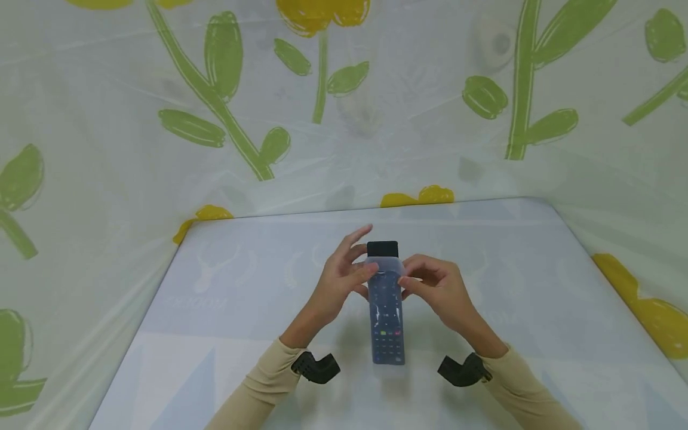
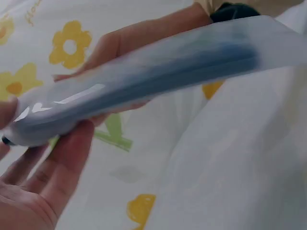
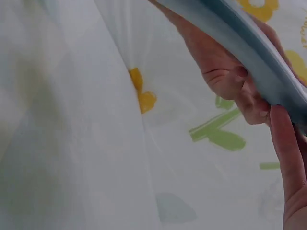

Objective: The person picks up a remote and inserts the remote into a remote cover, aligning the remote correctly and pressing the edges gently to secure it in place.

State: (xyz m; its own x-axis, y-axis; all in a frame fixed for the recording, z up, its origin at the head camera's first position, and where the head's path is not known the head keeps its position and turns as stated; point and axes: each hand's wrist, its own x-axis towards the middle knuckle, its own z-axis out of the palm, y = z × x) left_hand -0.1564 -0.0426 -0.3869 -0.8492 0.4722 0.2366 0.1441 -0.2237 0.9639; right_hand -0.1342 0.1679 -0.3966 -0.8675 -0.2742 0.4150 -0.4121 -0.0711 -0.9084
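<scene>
Your left hand [image 1: 340,280] and right hand [image 1: 438,286] both pinch the clear cover [image 1: 384,264] near the top of the remote [image 1: 388,322], above the surface [image 1: 226,310].

Dark remote control [image 1: 387,310] in a translucent, milky silicone sleeve [image 1: 384,266], held just below centre of the head view, lengthwise, far end pointing up the frame. Sleeve covering most of the body; bare black tip [image 1: 383,248] protruding at the far end. Rows of small buttons visible through the cover, with coloured keys in green, yellow and red towards the near end. Gripped at the far end from both sides, sleeve edge bunched there. In the left wrist view, stretching diagonally from lower left to upper right, dark body showing through glossy cover.
</scene>
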